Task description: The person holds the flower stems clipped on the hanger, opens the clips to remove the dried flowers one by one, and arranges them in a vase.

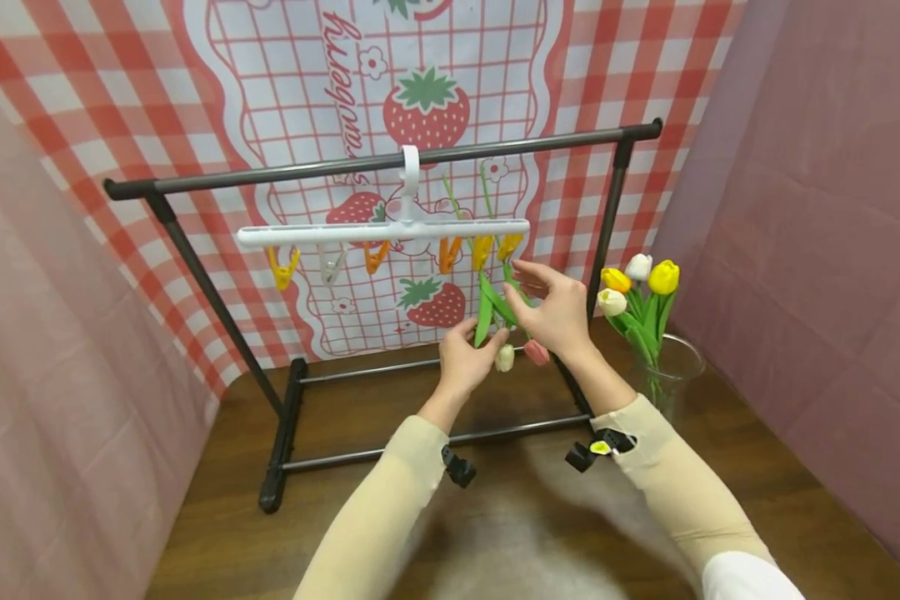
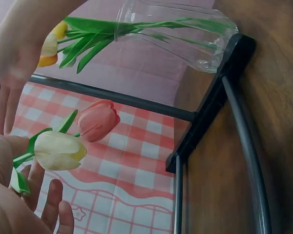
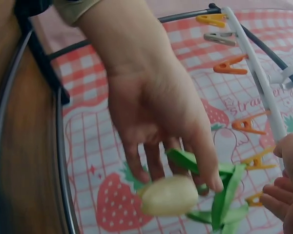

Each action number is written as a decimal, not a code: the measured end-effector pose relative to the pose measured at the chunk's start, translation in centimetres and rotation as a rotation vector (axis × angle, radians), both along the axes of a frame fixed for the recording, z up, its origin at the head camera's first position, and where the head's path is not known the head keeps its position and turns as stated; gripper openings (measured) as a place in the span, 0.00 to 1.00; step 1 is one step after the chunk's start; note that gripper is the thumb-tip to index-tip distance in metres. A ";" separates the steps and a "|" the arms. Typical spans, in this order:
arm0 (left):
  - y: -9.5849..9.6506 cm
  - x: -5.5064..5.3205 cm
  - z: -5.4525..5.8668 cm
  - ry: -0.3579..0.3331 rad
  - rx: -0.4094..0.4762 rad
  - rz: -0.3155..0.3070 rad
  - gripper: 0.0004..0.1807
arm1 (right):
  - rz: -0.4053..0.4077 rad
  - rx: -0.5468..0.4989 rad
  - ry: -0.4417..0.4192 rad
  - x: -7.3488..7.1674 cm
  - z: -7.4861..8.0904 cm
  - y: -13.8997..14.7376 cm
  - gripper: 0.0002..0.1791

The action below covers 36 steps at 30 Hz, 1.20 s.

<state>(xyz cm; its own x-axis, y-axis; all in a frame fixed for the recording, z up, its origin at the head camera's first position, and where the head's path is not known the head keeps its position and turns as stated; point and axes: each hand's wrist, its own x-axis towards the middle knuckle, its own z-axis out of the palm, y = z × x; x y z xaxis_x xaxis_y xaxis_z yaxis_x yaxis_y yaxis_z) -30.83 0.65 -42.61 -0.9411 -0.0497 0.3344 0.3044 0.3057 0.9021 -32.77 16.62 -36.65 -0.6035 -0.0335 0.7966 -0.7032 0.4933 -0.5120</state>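
Observation:
A white tulip (image 1: 504, 358) and a pink tulip (image 1: 537, 352) hang head down, with stems rising past the yellow clips (image 1: 483, 252) of a white clip hanger (image 1: 382, 232). My left hand (image 1: 468, 360) is cupped about the white tulip's stem and green leaves (image 3: 227, 195); its thumb tip is right at a leaf, its fingers loosely spread behind the bloom. My right hand (image 1: 558, 312) is raised beside the pink tulip's stem, just below the right-end clip. Its thumb and fingers stand apart, and the fingers point toward the hanger.
The hanger hooks over the top bar (image 1: 525, 148) of a dark metal rack. Farther left on it are orange, clear and yellow clips (image 1: 283, 268). A glass vase (image 1: 678, 367) with several yellow and white tulips (image 1: 663, 277) stands right of the rack. Behind hangs a strawberry-print cloth (image 1: 427, 108).

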 end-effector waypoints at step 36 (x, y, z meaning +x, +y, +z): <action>-3.6 2.5 -2.1 0.005 -0.119 -0.073 0.07 | -0.135 -0.166 -0.102 -2.0 2.5 -3.9 0.17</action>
<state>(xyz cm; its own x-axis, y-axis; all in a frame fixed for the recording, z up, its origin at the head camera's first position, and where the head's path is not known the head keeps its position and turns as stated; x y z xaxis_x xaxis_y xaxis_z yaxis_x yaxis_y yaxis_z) -28.36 -2.97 -44.75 -0.9391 0.0589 0.3385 0.3341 0.3871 0.8594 -34.75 12.68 -34.18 -0.6713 0.1797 0.7191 -0.5767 0.4827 -0.6591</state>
